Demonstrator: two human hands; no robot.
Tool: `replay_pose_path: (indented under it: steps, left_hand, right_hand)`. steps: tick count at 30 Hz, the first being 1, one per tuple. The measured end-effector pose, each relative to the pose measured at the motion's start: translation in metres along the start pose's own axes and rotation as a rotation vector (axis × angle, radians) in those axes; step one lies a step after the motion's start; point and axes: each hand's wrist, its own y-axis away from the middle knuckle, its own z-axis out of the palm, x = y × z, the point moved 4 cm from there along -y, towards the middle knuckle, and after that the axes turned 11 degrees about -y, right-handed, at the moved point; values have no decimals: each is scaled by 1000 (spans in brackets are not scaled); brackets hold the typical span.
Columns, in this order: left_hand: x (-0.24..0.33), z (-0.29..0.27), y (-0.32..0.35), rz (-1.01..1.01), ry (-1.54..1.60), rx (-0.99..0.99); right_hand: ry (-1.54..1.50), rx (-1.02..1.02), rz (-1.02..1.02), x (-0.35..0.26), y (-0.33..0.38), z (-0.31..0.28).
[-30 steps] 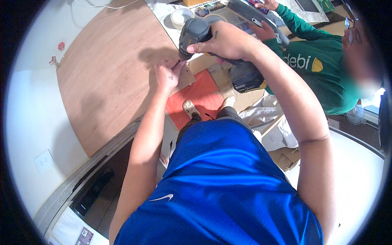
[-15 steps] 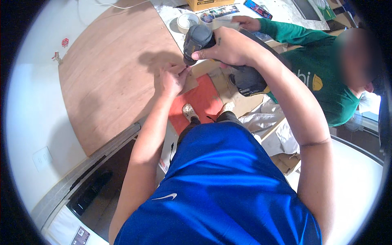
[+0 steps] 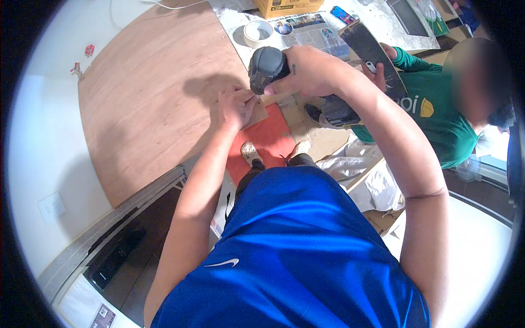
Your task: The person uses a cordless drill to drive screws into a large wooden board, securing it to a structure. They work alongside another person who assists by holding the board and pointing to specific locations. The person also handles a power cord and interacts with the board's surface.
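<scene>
My right hand (image 3: 314, 68) is wrapped round the grip of a black cordless drill (image 3: 268, 64). The drill's nose points down at the near right edge of a large reddish-brown plywood sheet (image 3: 153, 98). Right beneath the nose is my left hand (image 3: 236, 109), resting at the sheet's corner with thumb and fingers pinched together. Whatever sits between those fingertips is too small and too covered to make out. The drill's lower end, by my right forearm, is partly hidden.
At the right a person in a green top (image 3: 421, 109) holds a long dark panel (image 3: 374, 57). A white tape roll (image 3: 258, 34), a phone (image 3: 343, 15) and a cardboard box (image 3: 287, 6) lie on the far table. Red covering (image 3: 265, 136) lies on the floor.
The drill has shifted slightly right and down, and my left fingertips have drawn in under it. The other person's hands have moved right, with the dark panel now showing between them.
</scene>
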Motion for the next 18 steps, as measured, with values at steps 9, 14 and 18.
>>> replay_pose_path:
  steps: [9,14,18]
  left_hand:
    - [-1,-5,1,-13,29,-66]
    - [-1,-3,1,21,-31,-64]
    - [-9,11,1,57,50,-152]
  right_hand:
    - [14,-172,97,-13,-4,2]
    - [37,-235,131,-13,-10,8]
    - [164,29,-271,16,-3,40]
